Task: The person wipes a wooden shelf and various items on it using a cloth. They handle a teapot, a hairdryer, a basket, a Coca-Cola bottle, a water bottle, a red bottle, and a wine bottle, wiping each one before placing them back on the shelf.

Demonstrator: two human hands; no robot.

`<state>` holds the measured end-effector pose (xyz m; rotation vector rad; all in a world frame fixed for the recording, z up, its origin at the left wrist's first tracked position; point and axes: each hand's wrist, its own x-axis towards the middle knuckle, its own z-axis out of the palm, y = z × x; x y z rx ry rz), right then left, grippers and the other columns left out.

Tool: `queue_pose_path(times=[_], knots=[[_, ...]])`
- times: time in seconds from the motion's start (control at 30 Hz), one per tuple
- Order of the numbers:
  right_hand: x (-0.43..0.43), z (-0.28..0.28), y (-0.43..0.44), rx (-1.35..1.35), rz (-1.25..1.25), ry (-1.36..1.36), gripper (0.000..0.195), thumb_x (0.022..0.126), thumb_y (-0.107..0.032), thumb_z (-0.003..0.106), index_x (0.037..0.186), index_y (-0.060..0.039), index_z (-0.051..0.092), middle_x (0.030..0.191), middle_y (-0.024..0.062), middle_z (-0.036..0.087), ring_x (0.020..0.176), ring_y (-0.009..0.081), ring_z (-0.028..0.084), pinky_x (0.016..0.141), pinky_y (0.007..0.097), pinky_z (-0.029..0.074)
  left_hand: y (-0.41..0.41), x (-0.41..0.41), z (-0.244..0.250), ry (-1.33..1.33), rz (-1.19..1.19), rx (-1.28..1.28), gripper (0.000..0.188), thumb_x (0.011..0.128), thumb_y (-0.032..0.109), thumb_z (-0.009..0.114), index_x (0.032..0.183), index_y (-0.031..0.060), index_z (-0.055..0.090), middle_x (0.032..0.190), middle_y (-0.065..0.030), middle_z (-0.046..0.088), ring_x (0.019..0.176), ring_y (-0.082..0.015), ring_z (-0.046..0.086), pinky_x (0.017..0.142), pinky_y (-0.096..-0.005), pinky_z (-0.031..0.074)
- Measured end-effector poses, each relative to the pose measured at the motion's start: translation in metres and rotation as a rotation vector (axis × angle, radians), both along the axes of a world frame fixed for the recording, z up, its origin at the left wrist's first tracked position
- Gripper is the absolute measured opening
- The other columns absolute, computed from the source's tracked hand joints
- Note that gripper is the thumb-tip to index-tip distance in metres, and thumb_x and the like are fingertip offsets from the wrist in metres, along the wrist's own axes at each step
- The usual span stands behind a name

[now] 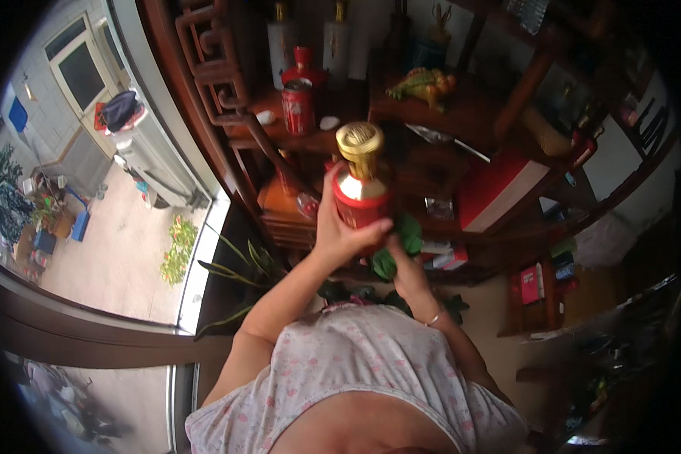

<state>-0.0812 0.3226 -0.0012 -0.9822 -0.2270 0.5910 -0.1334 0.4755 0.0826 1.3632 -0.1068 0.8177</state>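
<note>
My left hand is wrapped around a red bottle with a gold cap, held upright before the wooden display shelf. Just right of the bottle's lower part, my right hand is closed on a green cloth, which lies partly behind the fingers. Whether the cloth touches the bottle is hard to tell. Past the bottle, a red can stands on the shelf in front of another red bottle.
The dark wooden shelf carries pale bottles, a yellow-green figurine and a large red box. Carved latticework edges its left side. Potted plant leaves rise beside my left arm, near the window frame.
</note>
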Motion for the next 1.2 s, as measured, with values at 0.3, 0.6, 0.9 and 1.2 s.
queue_pose_path(times=[0.3, 0.6, 0.9, 1.2], knots=[[0.007, 0.081, 0.017, 0.093, -0.119, -0.574, 0.050, 0.108, -0.035, 0.033, 0.141, 0.0013, 0.044, 0.142, 0.0083, 0.049, 0.131, 0.0174, 0.044, 0.112, 0.0327, 0.031, -0.025, -0.011, -0.022, 0.034, -0.104, 0.103, 0.102, 0.069, 0.028, 0.091, 0.145, 0.0007, 0.028, 0.131, -0.0123, 0.054, 0.121, -0.0197, 0.053, 0.105, -0.0360, 0.042], [0.014, 0.109, 0.007, 0.202, 0.044, -0.793, 0.043, 0.099, -0.028, 0.060, 0.132, -0.0012, 0.054, 0.127, 0.0033, 0.059, 0.114, 0.0149, 0.055, 0.098, 0.0322, 0.044, 0.003, -0.027, 0.017, 0.088, -0.504, -0.070, 0.094, 0.068, 0.028, 0.089, 0.141, 0.0021, 0.036, 0.132, -0.0068, 0.052, 0.120, -0.0162, 0.051, 0.104, -0.0343, 0.041], [-0.028, 0.087, 0.013, -0.168, 0.032, -0.774, 0.049, 0.101, -0.021, 0.055, 0.142, 0.0022, 0.040, 0.136, 0.0124, 0.051, 0.124, 0.0216, 0.048, 0.104, 0.0339, 0.038, 0.015, -0.020, 0.051, -0.060, -0.287, -0.353, 0.083, 0.072, 0.042, 0.084, 0.133, 0.0007, 0.046, 0.119, -0.0089, 0.062, 0.108, -0.0198, 0.062, 0.093, -0.0373, 0.051], [-0.002, 0.104, 0.030, 0.000, 0.164, -0.584, 0.042, 0.098, -0.029, 0.063, 0.130, -0.0024, 0.056, 0.122, 0.0007, 0.060, 0.108, 0.0106, 0.058, 0.095, 0.0274, 0.047, 0.029, -0.006, 0.031, 0.014, -0.408, -0.337, 0.083, 0.075, 0.048, 0.076, 0.136, 0.0004, 0.045, 0.124, -0.0128, 0.059, 0.111, -0.0208, 0.060, 0.095, -0.0355, 0.049]])
